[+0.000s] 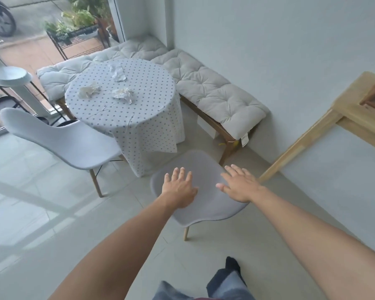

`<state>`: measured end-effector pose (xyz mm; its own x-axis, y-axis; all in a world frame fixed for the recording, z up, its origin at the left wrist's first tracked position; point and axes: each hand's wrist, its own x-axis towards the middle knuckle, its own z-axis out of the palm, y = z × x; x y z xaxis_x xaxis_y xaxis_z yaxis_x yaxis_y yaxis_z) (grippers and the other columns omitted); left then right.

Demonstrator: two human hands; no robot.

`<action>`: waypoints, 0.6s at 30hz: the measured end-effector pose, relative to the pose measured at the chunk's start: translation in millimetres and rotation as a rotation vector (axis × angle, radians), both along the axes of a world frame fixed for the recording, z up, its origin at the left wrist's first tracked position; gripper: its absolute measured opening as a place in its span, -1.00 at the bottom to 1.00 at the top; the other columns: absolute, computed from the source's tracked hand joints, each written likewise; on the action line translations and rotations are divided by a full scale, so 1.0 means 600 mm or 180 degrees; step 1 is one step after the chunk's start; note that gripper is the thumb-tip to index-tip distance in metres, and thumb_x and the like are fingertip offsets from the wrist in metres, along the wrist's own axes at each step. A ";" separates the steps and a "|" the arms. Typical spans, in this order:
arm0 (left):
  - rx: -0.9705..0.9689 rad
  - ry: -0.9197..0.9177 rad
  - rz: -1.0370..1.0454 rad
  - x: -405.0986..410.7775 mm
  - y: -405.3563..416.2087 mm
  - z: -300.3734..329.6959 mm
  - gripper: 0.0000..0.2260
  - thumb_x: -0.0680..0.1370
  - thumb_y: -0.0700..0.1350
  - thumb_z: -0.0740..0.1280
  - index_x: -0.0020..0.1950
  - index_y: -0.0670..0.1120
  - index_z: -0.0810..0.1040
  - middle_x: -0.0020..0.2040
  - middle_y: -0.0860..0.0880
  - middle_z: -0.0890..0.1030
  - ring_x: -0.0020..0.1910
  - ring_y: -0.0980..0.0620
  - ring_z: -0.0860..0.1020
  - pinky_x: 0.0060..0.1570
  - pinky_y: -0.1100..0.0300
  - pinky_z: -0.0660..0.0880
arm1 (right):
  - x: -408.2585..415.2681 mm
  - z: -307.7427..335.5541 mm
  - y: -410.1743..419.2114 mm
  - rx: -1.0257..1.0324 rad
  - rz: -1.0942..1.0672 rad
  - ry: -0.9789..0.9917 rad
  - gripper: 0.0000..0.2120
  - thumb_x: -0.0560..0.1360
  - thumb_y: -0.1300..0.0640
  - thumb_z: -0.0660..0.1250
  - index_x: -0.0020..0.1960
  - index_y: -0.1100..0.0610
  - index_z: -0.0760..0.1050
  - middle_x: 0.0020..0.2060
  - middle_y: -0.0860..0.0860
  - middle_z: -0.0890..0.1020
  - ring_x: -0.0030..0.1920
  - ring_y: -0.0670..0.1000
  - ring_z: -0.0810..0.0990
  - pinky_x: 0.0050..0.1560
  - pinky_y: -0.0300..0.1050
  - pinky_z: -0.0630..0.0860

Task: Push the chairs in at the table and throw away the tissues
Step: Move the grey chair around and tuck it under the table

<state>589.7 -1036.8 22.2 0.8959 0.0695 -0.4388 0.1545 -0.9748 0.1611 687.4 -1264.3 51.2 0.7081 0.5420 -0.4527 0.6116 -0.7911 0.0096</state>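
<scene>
Chairs stood pulled out from the round surface point(125, 118): the grey chair point(206, 204) at its 5 o'clock, the white chair point(69, 144) at its 8 o'clock. Left hand point(179, 189) and right hand point(239, 185) were spread flat over the grey chair's back, grasping nothing. Four crumpled tissues point(89, 90) lay on the dotted cloth.

Matt plastic chair point(203, 191), wooden legs; dotted cloth over table point(125, 105)
</scene>
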 end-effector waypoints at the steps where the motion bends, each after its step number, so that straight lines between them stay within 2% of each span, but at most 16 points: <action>1: 0.0001 0.0011 0.0100 -0.007 -0.010 -0.003 -0.36 0.67 0.23 -0.01 0.66 -0.05 -0.07 0.68 -0.15 -0.09 0.63 -0.19 -0.16 0.54 -0.29 -0.10 | 0.004 -0.005 -0.008 0.0005 0.0078 0.0033 -0.34 0.63 -0.34 -0.09 0.57 0.03 0.21 0.63 0.09 0.10 0.61 0.11 -0.02 0.55 0.19 0.04; 12: 0.0068 0.0294 0.0815 -0.040 -0.232 -0.052 -0.37 0.68 0.25 -0.07 0.65 -0.07 -0.05 0.67 -0.17 -0.03 0.63 -0.20 -0.08 0.54 -0.25 -0.01 | 0.056 -0.079 -0.136 -0.0004 0.0966 0.0596 -0.37 0.64 -0.30 0.00 0.54 0.09 0.26 0.59 0.13 0.20 0.60 0.12 0.06 0.56 0.13 0.02; 16: 0.0064 0.0391 0.0918 -0.035 -0.306 -0.058 -0.42 0.69 0.19 -0.10 0.63 -0.10 0.00 0.66 -0.21 0.01 0.62 -0.22 -0.04 0.52 -0.25 0.04 | 0.073 -0.098 -0.172 -0.0012 0.1285 0.0614 -0.41 0.64 -0.32 -0.04 0.38 0.09 0.42 0.39 0.11 0.50 0.45 0.13 0.35 0.50 0.13 0.12; 18: 0.0004 0.0379 0.1034 -0.027 -0.331 -0.058 -0.45 0.70 0.16 -0.10 0.61 -0.11 0.07 0.64 -0.23 0.09 0.61 -0.23 0.03 0.51 -0.24 0.08 | 0.081 -0.102 -0.178 0.0032 0.1450 0.0653 -0.40 0.63 -0.34 -0.06 0.32 0.07 0.46 0.31 0.08 0.56 0.37 0.12 0.42 0.48 0.13 0.13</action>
<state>573.3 -1235.2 -12.8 0.7695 0.3433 -0.5386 0.4744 -0.8718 0.1220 735.8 -1371.1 -9.7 0.2954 0.7806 -0.5509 0.8835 -0.4426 -0.1533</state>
